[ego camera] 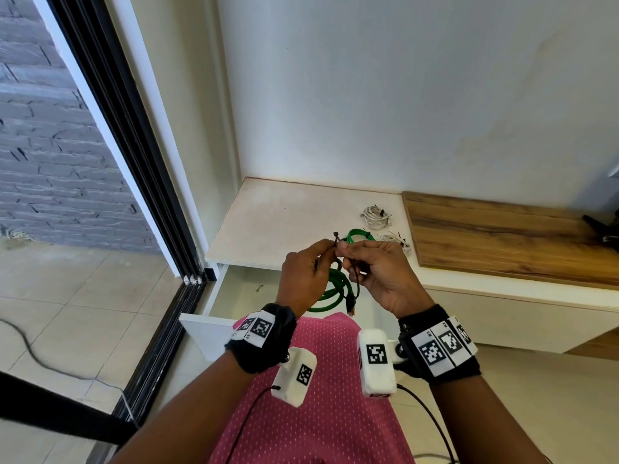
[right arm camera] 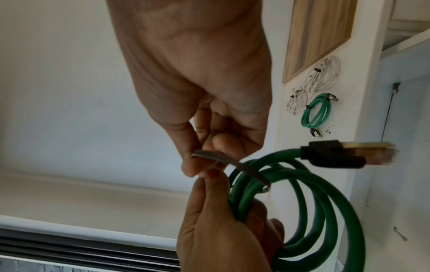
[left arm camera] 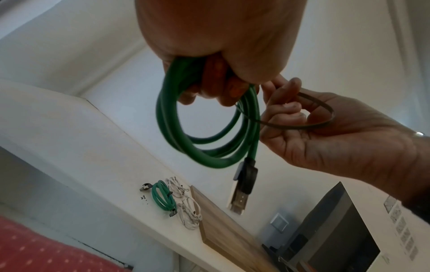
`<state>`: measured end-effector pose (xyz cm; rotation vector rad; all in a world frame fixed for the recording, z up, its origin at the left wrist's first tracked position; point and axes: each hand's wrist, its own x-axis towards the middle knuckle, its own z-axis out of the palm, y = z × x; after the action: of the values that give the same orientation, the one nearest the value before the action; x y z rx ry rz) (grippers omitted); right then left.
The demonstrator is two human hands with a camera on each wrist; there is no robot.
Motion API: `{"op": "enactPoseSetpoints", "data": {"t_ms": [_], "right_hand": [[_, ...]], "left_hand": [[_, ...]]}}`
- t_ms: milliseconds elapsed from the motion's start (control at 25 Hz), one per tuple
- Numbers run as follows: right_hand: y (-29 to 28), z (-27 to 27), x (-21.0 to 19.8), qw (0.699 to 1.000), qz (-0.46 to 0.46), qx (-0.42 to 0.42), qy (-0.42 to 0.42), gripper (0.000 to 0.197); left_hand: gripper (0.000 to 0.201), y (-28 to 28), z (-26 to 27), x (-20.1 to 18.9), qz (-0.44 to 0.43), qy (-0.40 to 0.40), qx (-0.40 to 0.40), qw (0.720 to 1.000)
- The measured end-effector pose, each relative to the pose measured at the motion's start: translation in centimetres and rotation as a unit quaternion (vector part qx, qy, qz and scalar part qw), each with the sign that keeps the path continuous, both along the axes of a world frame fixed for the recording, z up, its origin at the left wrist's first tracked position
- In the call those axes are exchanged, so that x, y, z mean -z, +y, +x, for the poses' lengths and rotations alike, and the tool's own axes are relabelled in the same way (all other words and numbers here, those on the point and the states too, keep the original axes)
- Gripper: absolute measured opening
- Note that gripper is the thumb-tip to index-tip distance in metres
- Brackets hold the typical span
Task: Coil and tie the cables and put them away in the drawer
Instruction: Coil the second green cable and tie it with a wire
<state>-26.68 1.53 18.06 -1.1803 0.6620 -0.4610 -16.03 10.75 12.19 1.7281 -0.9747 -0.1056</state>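
Note:
My left hand (ego camera: 315, 266) grips a coiled green cable (ego camera: 336, 293) whose loops hang below my fist over the open drawer (ego camera: 207, 333). One black-booted plug (left arm camera: 242, 191) dangles from the green cable (left arm camera: 209, 156). A black zip tie (left arm camera: 325, 107) loops around the coil's strands. My right hand (ego camera: 368, 266) pinches this zip tie (right arm camera: 244, 167) between thumb and fingers, right against my left fingertips. The tie's head (ego camera: 336, 236) sticks up between both hands. In the right wrist view, my left hand (right arm camera: 221, 230) holds the green cable (right arm camera: 325, 211) from below.
On the white counter (ego camera: 284, 216) lie a tied green cable (ego camera: 360, 234) and two tied white cables (ego camera: 376, 216) (ego camera: 398, 241). A wooden board (ego camera: 502, 236) covers the counter to the right. A sliding-door track (ego camera: 160, 229) runs along the left. A thin cord (ego camera: 33, 356) trails over the tiled floor.

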Motion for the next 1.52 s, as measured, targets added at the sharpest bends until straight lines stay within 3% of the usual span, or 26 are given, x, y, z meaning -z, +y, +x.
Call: {"op": "enactPoseSetpoints", "data": {"t_ms": [200, 1360, 1440, 1520], "right_hand": [[-0.2, -0.3, -0.5, 1.000, 0.019, -0.002, -0.004, 0.006], [0.1, -1.0, -0.9, 0.997, 0.049, 0.013, -0.064, 0.005], [-0.1, -0.9, -0.8, 0.995, 0.033, 0.041, -0.086, 0.007], [-0.2, -0.9, -0.7, 0.994, -0.038, 0.051, -0.084, 0.014]], "left_hand": [[0.028, 0.3, -0.1, -0.1, 0.006, -0.067, -0.009, 0.998], [0.028, 0.0, -0.5, -1.1, -0.029, -0.066, -0.016, 0.997], [0.027, 0.0, -0.4, -1.0, -0.025, -0.058, -0.014, 0.998], [0.024, 0.1, -0.4, -1.0, -0.019, -0.058, -0.007, 0.998]]}}
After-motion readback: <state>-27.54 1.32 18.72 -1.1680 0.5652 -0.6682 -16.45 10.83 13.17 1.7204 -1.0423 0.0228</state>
